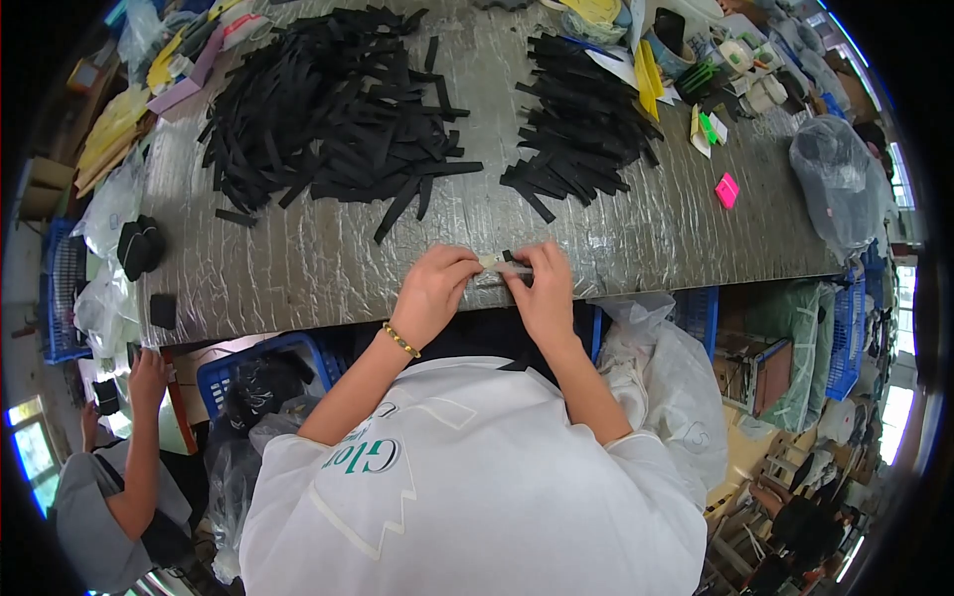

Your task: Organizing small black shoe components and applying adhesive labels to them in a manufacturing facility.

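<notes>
Near the front edge of the table, my left hand (pixel 429 290) and my right hand (pixel 543 294) meet with pinched fingers. Between the fingertips is a small pale, partly see-through piece (pixel 490 262), too small to name for sure. A short black end (pixel 508 255) shows beside my right fingertips; whether it is joined to the pale piece I cannot tell. Beyond my left hand lies a large heap of black fabric strips (pixel 308 119). A smaller pile of similar black strips (pixel 586 124) lies beyond my right hand.
The table (pixel 328 268) has a shiny, wrinkled covering. A pink piece (pixel 726 191) and a clear plastic bag (pixel 835 169) lie at right; tools and containers crowd the far right. Small black pieces (pixel 141 247) are at left. A co-worker's arm (pixel 144 427) reaches the left corner.
</notes>
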Demonstrator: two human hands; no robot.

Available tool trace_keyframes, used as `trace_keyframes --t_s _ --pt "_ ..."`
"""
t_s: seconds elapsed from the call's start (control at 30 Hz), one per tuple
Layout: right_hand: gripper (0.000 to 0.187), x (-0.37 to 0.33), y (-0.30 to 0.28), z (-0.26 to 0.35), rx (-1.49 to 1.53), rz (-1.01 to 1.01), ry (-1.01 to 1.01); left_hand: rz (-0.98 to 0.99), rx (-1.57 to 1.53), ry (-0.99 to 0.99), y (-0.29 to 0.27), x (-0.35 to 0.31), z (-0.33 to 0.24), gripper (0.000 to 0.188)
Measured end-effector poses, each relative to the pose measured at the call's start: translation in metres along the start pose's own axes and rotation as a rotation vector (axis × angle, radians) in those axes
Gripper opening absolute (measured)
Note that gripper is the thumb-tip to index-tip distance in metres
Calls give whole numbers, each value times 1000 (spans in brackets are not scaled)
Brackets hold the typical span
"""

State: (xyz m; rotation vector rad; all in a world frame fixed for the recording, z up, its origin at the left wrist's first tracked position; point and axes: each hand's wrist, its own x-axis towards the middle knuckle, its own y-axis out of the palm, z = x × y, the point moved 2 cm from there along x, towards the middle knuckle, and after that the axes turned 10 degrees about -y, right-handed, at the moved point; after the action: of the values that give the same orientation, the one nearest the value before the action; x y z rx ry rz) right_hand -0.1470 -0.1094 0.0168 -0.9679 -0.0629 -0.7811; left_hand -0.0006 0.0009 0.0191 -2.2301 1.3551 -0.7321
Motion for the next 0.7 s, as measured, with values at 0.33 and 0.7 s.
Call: trace_keyframes --t_s 0.33,0.7 --pt "17 -9 4 4 93 -44 147 -45 59 19 9 1 -6 25" --pt "27 16 -37 -11 152 -234 -66 -50 140 49 10 3 -10 28"
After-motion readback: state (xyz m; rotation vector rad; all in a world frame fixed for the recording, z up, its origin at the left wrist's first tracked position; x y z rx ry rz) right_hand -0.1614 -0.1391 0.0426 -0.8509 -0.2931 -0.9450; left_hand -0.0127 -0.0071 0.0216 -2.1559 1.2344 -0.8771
